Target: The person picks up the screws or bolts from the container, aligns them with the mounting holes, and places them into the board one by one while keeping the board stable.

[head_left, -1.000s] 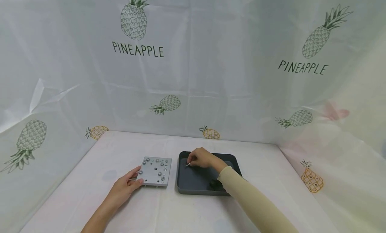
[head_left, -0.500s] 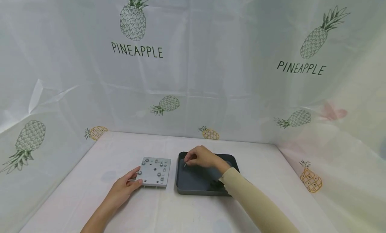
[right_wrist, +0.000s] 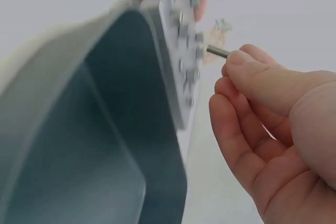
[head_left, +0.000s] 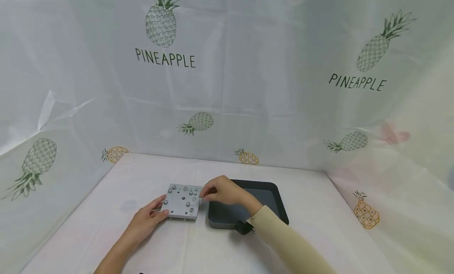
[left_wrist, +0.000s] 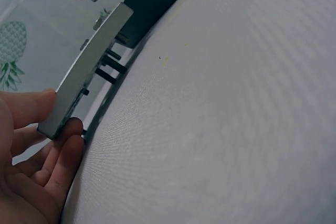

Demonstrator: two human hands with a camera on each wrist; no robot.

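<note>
My left hand (head_left: 143, 223) grips a square silver metal plate (head_left: 175, 208) at its left edge, thumb on top and fingers beneath. Socket-head screws and bare holes dot the plate's upper face; in the left wrist view, shanks (left_wrist: 109, 72) stick out below it, close over the table. Between thumb and fingertips, my right hand (head_left: 223, 191) pinches a small metal pin (right_wrist: 218, 51) beside the plate's right edge. The right wrist view shows the pin's free end pointing toward the plate's screw heads, apart from them in the left wrist view.
A dark grey tray (head_left: 225, 218) stands just right of the plate, partly under my right forearm. Near its front edge is a black object (head_left: 243, 227), half hidden by the sleeve. A white pineapple-print curtain (head_left: 269, 89) encloses the white-covered table (head_left: 205, 254).
My right hand has moved left with the pin, from over the tray to the plate's right edge. My left hand still holds the plate in the same place.
</note>
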